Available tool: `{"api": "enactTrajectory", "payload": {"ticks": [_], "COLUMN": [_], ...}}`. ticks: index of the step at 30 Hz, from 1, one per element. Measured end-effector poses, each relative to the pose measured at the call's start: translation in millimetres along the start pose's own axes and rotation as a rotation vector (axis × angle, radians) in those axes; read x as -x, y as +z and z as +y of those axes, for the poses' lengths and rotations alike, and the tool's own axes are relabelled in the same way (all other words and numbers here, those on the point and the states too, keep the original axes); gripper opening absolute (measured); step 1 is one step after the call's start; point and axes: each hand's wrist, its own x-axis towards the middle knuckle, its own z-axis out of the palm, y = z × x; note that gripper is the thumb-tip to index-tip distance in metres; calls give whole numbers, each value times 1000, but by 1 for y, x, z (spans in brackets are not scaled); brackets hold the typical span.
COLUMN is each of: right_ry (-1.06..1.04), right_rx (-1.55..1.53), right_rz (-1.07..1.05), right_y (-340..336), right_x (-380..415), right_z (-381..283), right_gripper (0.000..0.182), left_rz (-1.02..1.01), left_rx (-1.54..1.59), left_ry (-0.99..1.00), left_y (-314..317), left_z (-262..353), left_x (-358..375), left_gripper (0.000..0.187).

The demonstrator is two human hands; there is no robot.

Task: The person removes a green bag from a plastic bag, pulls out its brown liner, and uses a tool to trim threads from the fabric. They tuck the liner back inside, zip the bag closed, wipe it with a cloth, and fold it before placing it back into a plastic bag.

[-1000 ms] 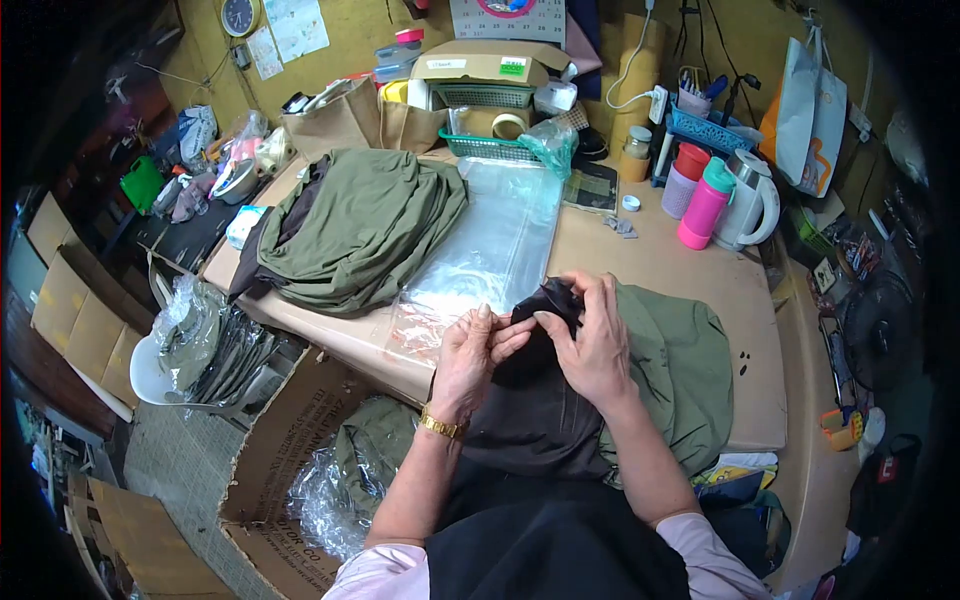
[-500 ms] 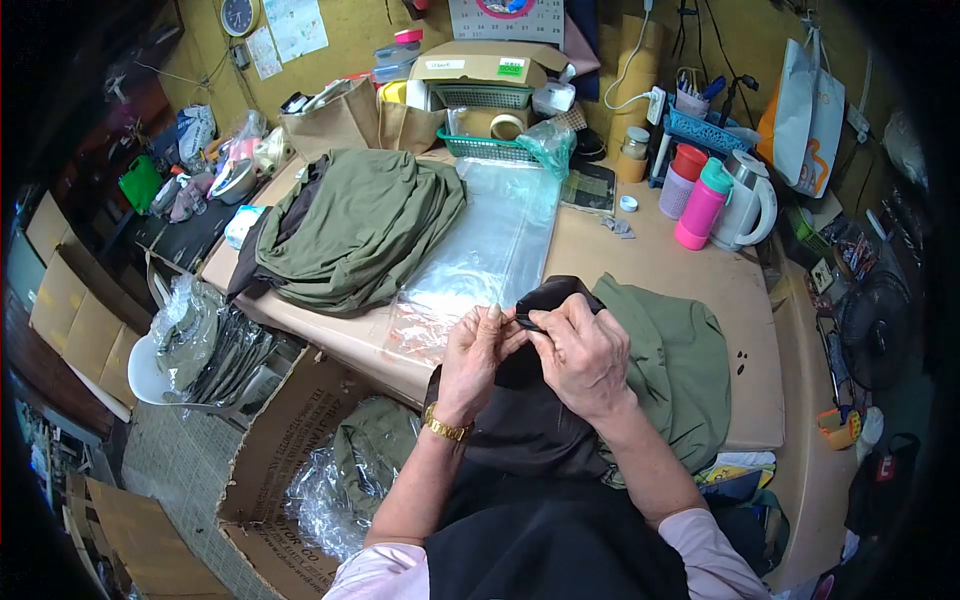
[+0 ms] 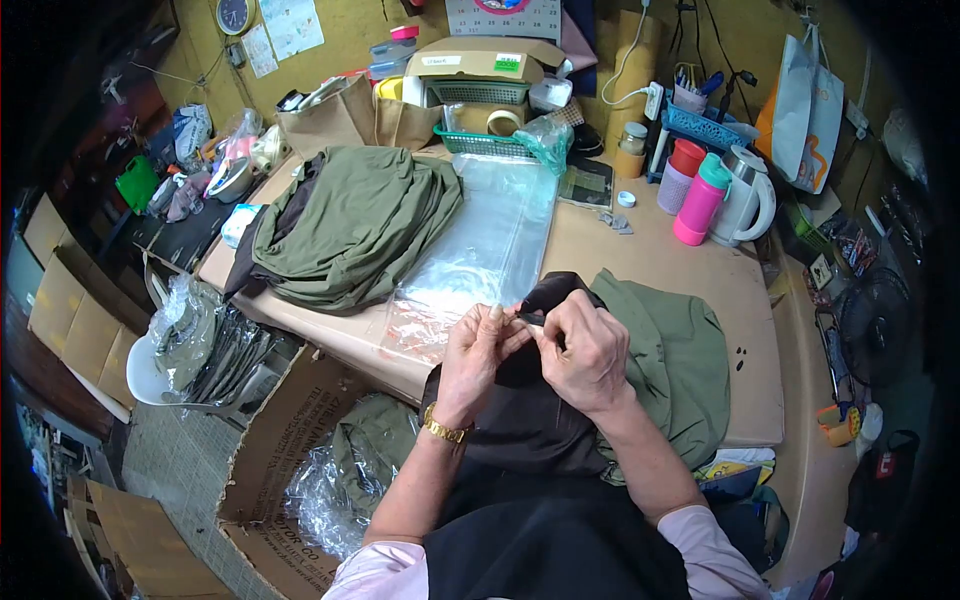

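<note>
Both hands meet over the near edge of the table, at the rim of a dark brown cloth (image 3: 530,420). My left hand (image 3: 474,355), with a gold watch on its wrist, pinches the cloth's edge between thumb and fingers. Beside it, my right hand (image 3: 583,350) grips the same dark edge, its fingers curled. The dark cloth hangs below the hands towards my lap. A green cloth (image 3: 675,365) lies to the right, next to the dark one. Further left on the table is a heap of green garments (image 3: 350,225), beside flat clear plastic bags (image 3: 490,220).
An open cardboard box (image 3: 265,480) with plastic-wrapped cloth stands below the table's left edge, near a white tub (image 3: 150,368). At the back right are a pink bottle (image 3: 700,205), a kettle (image 3: 745,195) and a blue basket (image 3: 705,130). Green baskets (image 3: 485,143) stand behind the bags.
The fingers of my right hand have shifted slightly at the dark edge, and the dark fold above them lies a little differently. The view has moved slightly.
</note>
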Motion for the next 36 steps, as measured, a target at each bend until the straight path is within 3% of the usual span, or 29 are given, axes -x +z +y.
{"api": "enactTrajectory", "payload": {"ticks": [5,17,19,26,29,31,34,36], "right_ry": [34,-119,-107,-153,-147,216,385,351], "right_rx": [-21,15,35,92,37,-387,-415,-440], "right_rz": [33,-44,69,101,113,108,-63,-120], "right_y": [-4,-4,1,10,8,1,-3,10], "right_x": [2,-3,1,10,10,1,0,4], "right_z": [-4,-2,1,11,7,-7,12,31], "right_gripper": [33,33,33,35,19,18,28,32], "left_rz": [12,-4,1,-23,-31,-24,-44,-76], "left_rx": [6,-90,-66,-27,-25,-41,-78,-101], "left_ry": [3,3,17,-2,-7,-16,-35,-54], "left_y": [-4,-9,0,0,-2,-1,5,4], "left_z": [4,-2,0,0,2,9,19,17], "left_x": [-4,-4,-3,1,1,1,4,5], "left_gripper": [26,33,33,33,34,33,34,36]}}
